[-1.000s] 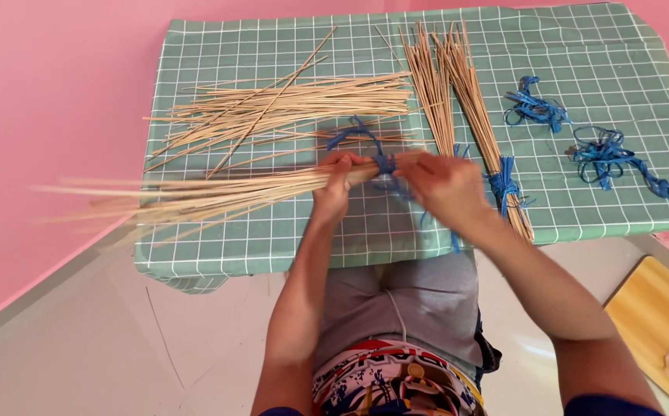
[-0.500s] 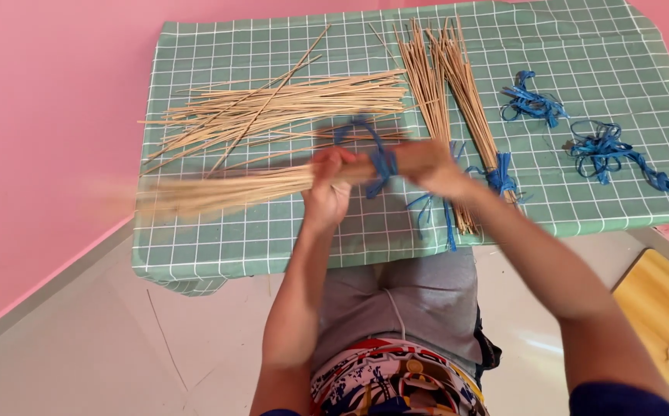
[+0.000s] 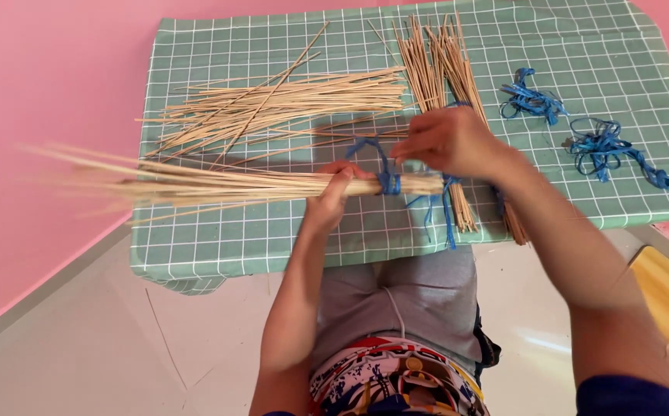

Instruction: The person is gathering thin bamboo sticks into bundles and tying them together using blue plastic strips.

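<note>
Gripped and level: bundle of thin pale sticks (image 3: 219, 185) held across the body, long axis running left to right, the far ends fanning out and blurred well off to the left of both hands. Left hand (image 3: 333, 192) clamped around the bundle near its right end, fingers curled over the top. Right hand (image 3: 448, 141) just beyond that, up and to the right, fingers pinched together on blue string (image 3: 384, 173) that loops around the bundle right beside the left hand; hard to tell whether the loop is pulled snug. Loose tails of the string dangling below, toward the near edge of the worktop (image 3: 273, 231). So: short butt end between the two hands, long free length all on the left-hand side, left hand carrying the weight, right hand nearer the binding.

Sticks slim, straw-coloured, straight, uneven in length. Beyond the hands, a loose pile of sticks (image 3: 288, 104) lying roughly parallel. Under and beyond the right hand, tied bundles (image 3: 434, 62) pointing away. Farther right, spare blue strings (image 3: 608, 146), well apart.
</note>
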